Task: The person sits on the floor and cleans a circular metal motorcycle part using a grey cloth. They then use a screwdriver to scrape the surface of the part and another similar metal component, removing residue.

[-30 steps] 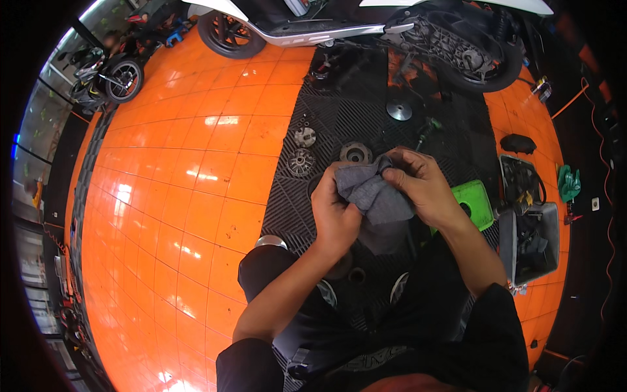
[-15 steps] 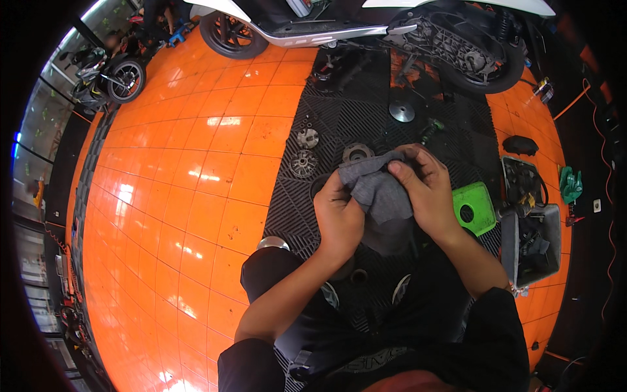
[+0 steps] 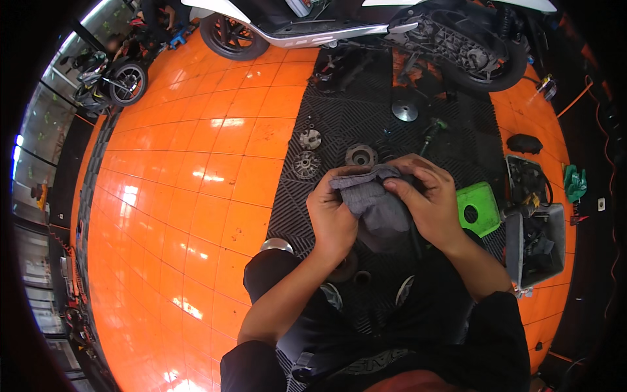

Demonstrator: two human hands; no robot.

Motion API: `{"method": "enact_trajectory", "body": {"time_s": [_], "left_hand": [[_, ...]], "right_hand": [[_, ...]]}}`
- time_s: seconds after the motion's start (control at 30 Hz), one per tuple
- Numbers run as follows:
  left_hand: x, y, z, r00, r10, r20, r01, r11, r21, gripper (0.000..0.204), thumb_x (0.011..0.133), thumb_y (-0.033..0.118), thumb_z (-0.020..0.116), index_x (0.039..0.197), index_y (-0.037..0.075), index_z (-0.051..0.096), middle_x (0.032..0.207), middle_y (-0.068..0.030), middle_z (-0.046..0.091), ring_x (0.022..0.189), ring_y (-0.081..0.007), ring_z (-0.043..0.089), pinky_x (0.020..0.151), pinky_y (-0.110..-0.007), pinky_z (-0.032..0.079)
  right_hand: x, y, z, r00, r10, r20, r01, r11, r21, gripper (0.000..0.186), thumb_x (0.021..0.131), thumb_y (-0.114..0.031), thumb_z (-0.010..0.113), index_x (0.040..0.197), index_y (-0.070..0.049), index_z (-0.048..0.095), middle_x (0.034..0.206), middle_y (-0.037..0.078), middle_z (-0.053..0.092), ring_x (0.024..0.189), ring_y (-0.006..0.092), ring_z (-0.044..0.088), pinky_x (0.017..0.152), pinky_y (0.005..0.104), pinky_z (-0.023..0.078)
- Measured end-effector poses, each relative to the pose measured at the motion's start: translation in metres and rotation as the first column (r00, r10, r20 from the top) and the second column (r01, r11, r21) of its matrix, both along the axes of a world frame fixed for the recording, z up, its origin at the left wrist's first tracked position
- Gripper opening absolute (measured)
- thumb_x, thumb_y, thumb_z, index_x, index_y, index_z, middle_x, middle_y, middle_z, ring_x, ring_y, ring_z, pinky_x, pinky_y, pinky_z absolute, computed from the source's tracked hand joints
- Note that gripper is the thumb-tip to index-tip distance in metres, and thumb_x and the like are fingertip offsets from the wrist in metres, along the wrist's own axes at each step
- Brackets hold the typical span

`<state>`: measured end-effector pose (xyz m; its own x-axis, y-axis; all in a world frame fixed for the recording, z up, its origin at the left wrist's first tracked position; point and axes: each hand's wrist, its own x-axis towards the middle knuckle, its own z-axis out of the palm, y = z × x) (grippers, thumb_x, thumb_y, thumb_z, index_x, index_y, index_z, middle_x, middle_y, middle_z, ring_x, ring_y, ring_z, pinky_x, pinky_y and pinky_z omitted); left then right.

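Note:
A grey cloth (image 3: pixel 375 208) is bunched between my two hands above the dark ribbed mat (image 3: pixel 294 215). My left hand (image 3: pixel 333 219) grips its left side with the fingers curled in. On the other side, my right hand (image 3: pixel 431 202) pinches the cloth, thumb on top and fingers bent behind. Whether anything is wrapped inside the cloth is hidden. Just beyond my hands lies a round metal part (image 3: pixel 361 155) with a hole in its centre. Two more round metal parts, one finned (image 3: pixel 306 164) and one smaller (image 3: pixel 310 139), rest on the mat to the left.
A shiny metal disc (image 3: pixel 405 111) and a green-handled tool (image 3: pixel 432 134) lie farther out. To the right are a green plate with a hole (image 3: pixel 480 219) and a grey bin (image 3: pixel 516 261) of parts. A white scooter (image 3: pixel 326 34) stands ahead; orange tiles (image 3: pixel 189 196) spread left.
Both hands have come slightly nearer to me with the cloth. Its upper edge is now folded flatter, and more of the round metal part behind it shows.

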<state>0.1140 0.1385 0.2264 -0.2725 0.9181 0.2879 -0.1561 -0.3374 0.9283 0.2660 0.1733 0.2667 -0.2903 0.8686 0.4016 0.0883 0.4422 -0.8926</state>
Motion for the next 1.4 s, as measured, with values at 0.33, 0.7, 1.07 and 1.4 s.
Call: {"method": "enact_trajectory", "body": {"time_s": [0.33,0.7,1.07,1.4], "left_hand": [[0.0014,-0.0001,0.0046,0.998,-0.056,0.004,0.056,0.998,-0.039,0.027,0.083,-0.009,0.062,0.11,-0.005,0.064,0.101,-0.0102,0.07,0.094,-0.0151,0.066,0.086,-0.028,0.052],[0.0012,0.0007,0.0082,0.995,-0.101,0.018,0.102,0.994,-0.048,0.028,0.085,-0.01,0.058,0.112,-0.005,0.064,0.101,-0.0096,0.069,0.093,-0.0146,0.066,0.084,-0.027,0.053],[0.0017,0.0018,0.0084,0.994,-0.097,0.049,0.099,0.994,-0.039,0.026,0.085,-0.007,0.062,0.111,-0.005,0.064,0.101,-0.0094,0.07,0.092,-0.0141,0.066,0.083,-0.027,0.053],[-0.0052,0.0009,0.0029,0.995,-0.05,-0.084,0.048,0.999,-0.025,0.018,0.083,-0.005,0.064,0.102,-0.004,0.066,0.095,-0.0072,0.07,0.085,-0.012,0.066,0.077,-0.026,0.053]], "right_hand": [[0.0021,0.0022,0.0,0.993,-0.099,0.059,0.093,0.991,0.097,0.022,0.077,-0.006,0.075,0.094,0.005,0.068,0.088,0.012,0.067,0.081,0.0193,0.066,0.074,0.029,0.051],[0.0025,0.005,-0.0003,0.996,-0.086,0.026,0.085,0.995,0.042,0.021,0.078,-0.008,0.075,0.093,0.006,0.069,0.087,0.012,0.068,0.082,0.0179,0.066,0.075,0.0291,0.05],[0.0003,0.0041,0.0015,0.998,-0.057,-0.002,0.057,0.998,-0.02,0.019,0.081,-0.006,0.073,0.095,0.006,0.068,0.09,0.011,0.068,0.084,0.015,0.064,0.076,0.0274,0.05],[0.0011,0.0036,-0.0009,0.999,-0.011,-0.039,0.007,0.995,-0.101,0.018,0.082,-0.006,0.071,0.096,0.006,0.068,0.09,0.009,0.067,0.084,0.0127,0.062,0.077,0.0263,0.049]]}}
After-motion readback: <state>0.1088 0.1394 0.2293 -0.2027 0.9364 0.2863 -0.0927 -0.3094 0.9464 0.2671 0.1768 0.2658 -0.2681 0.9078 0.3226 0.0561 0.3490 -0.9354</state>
